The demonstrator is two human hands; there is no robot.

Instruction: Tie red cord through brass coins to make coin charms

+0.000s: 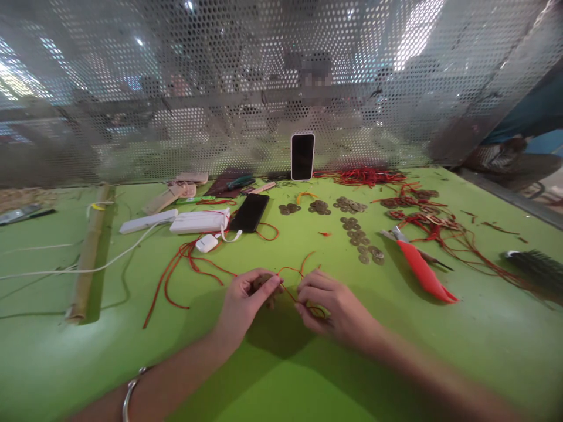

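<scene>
Near the front middle of the green table, my left hand pinches a bundle of coins with red cord at its fingertips. My right hand is closed on the red cord, which runs taut between the two hands. A loose loop of cord rises above the fingers, and another hangs by the right fingertips. More red cords trail on the table left of my left hand. Beyond the hands lie several piles of round coins. The bundle is partly hidden by my left fingers.
A phone stands against the perforated metal screen. A black phone, white power bank and bamboo stick lie left. Right are red-handled scissors, tangled cords and a black brush. A person's arm shows far right.
</scene>
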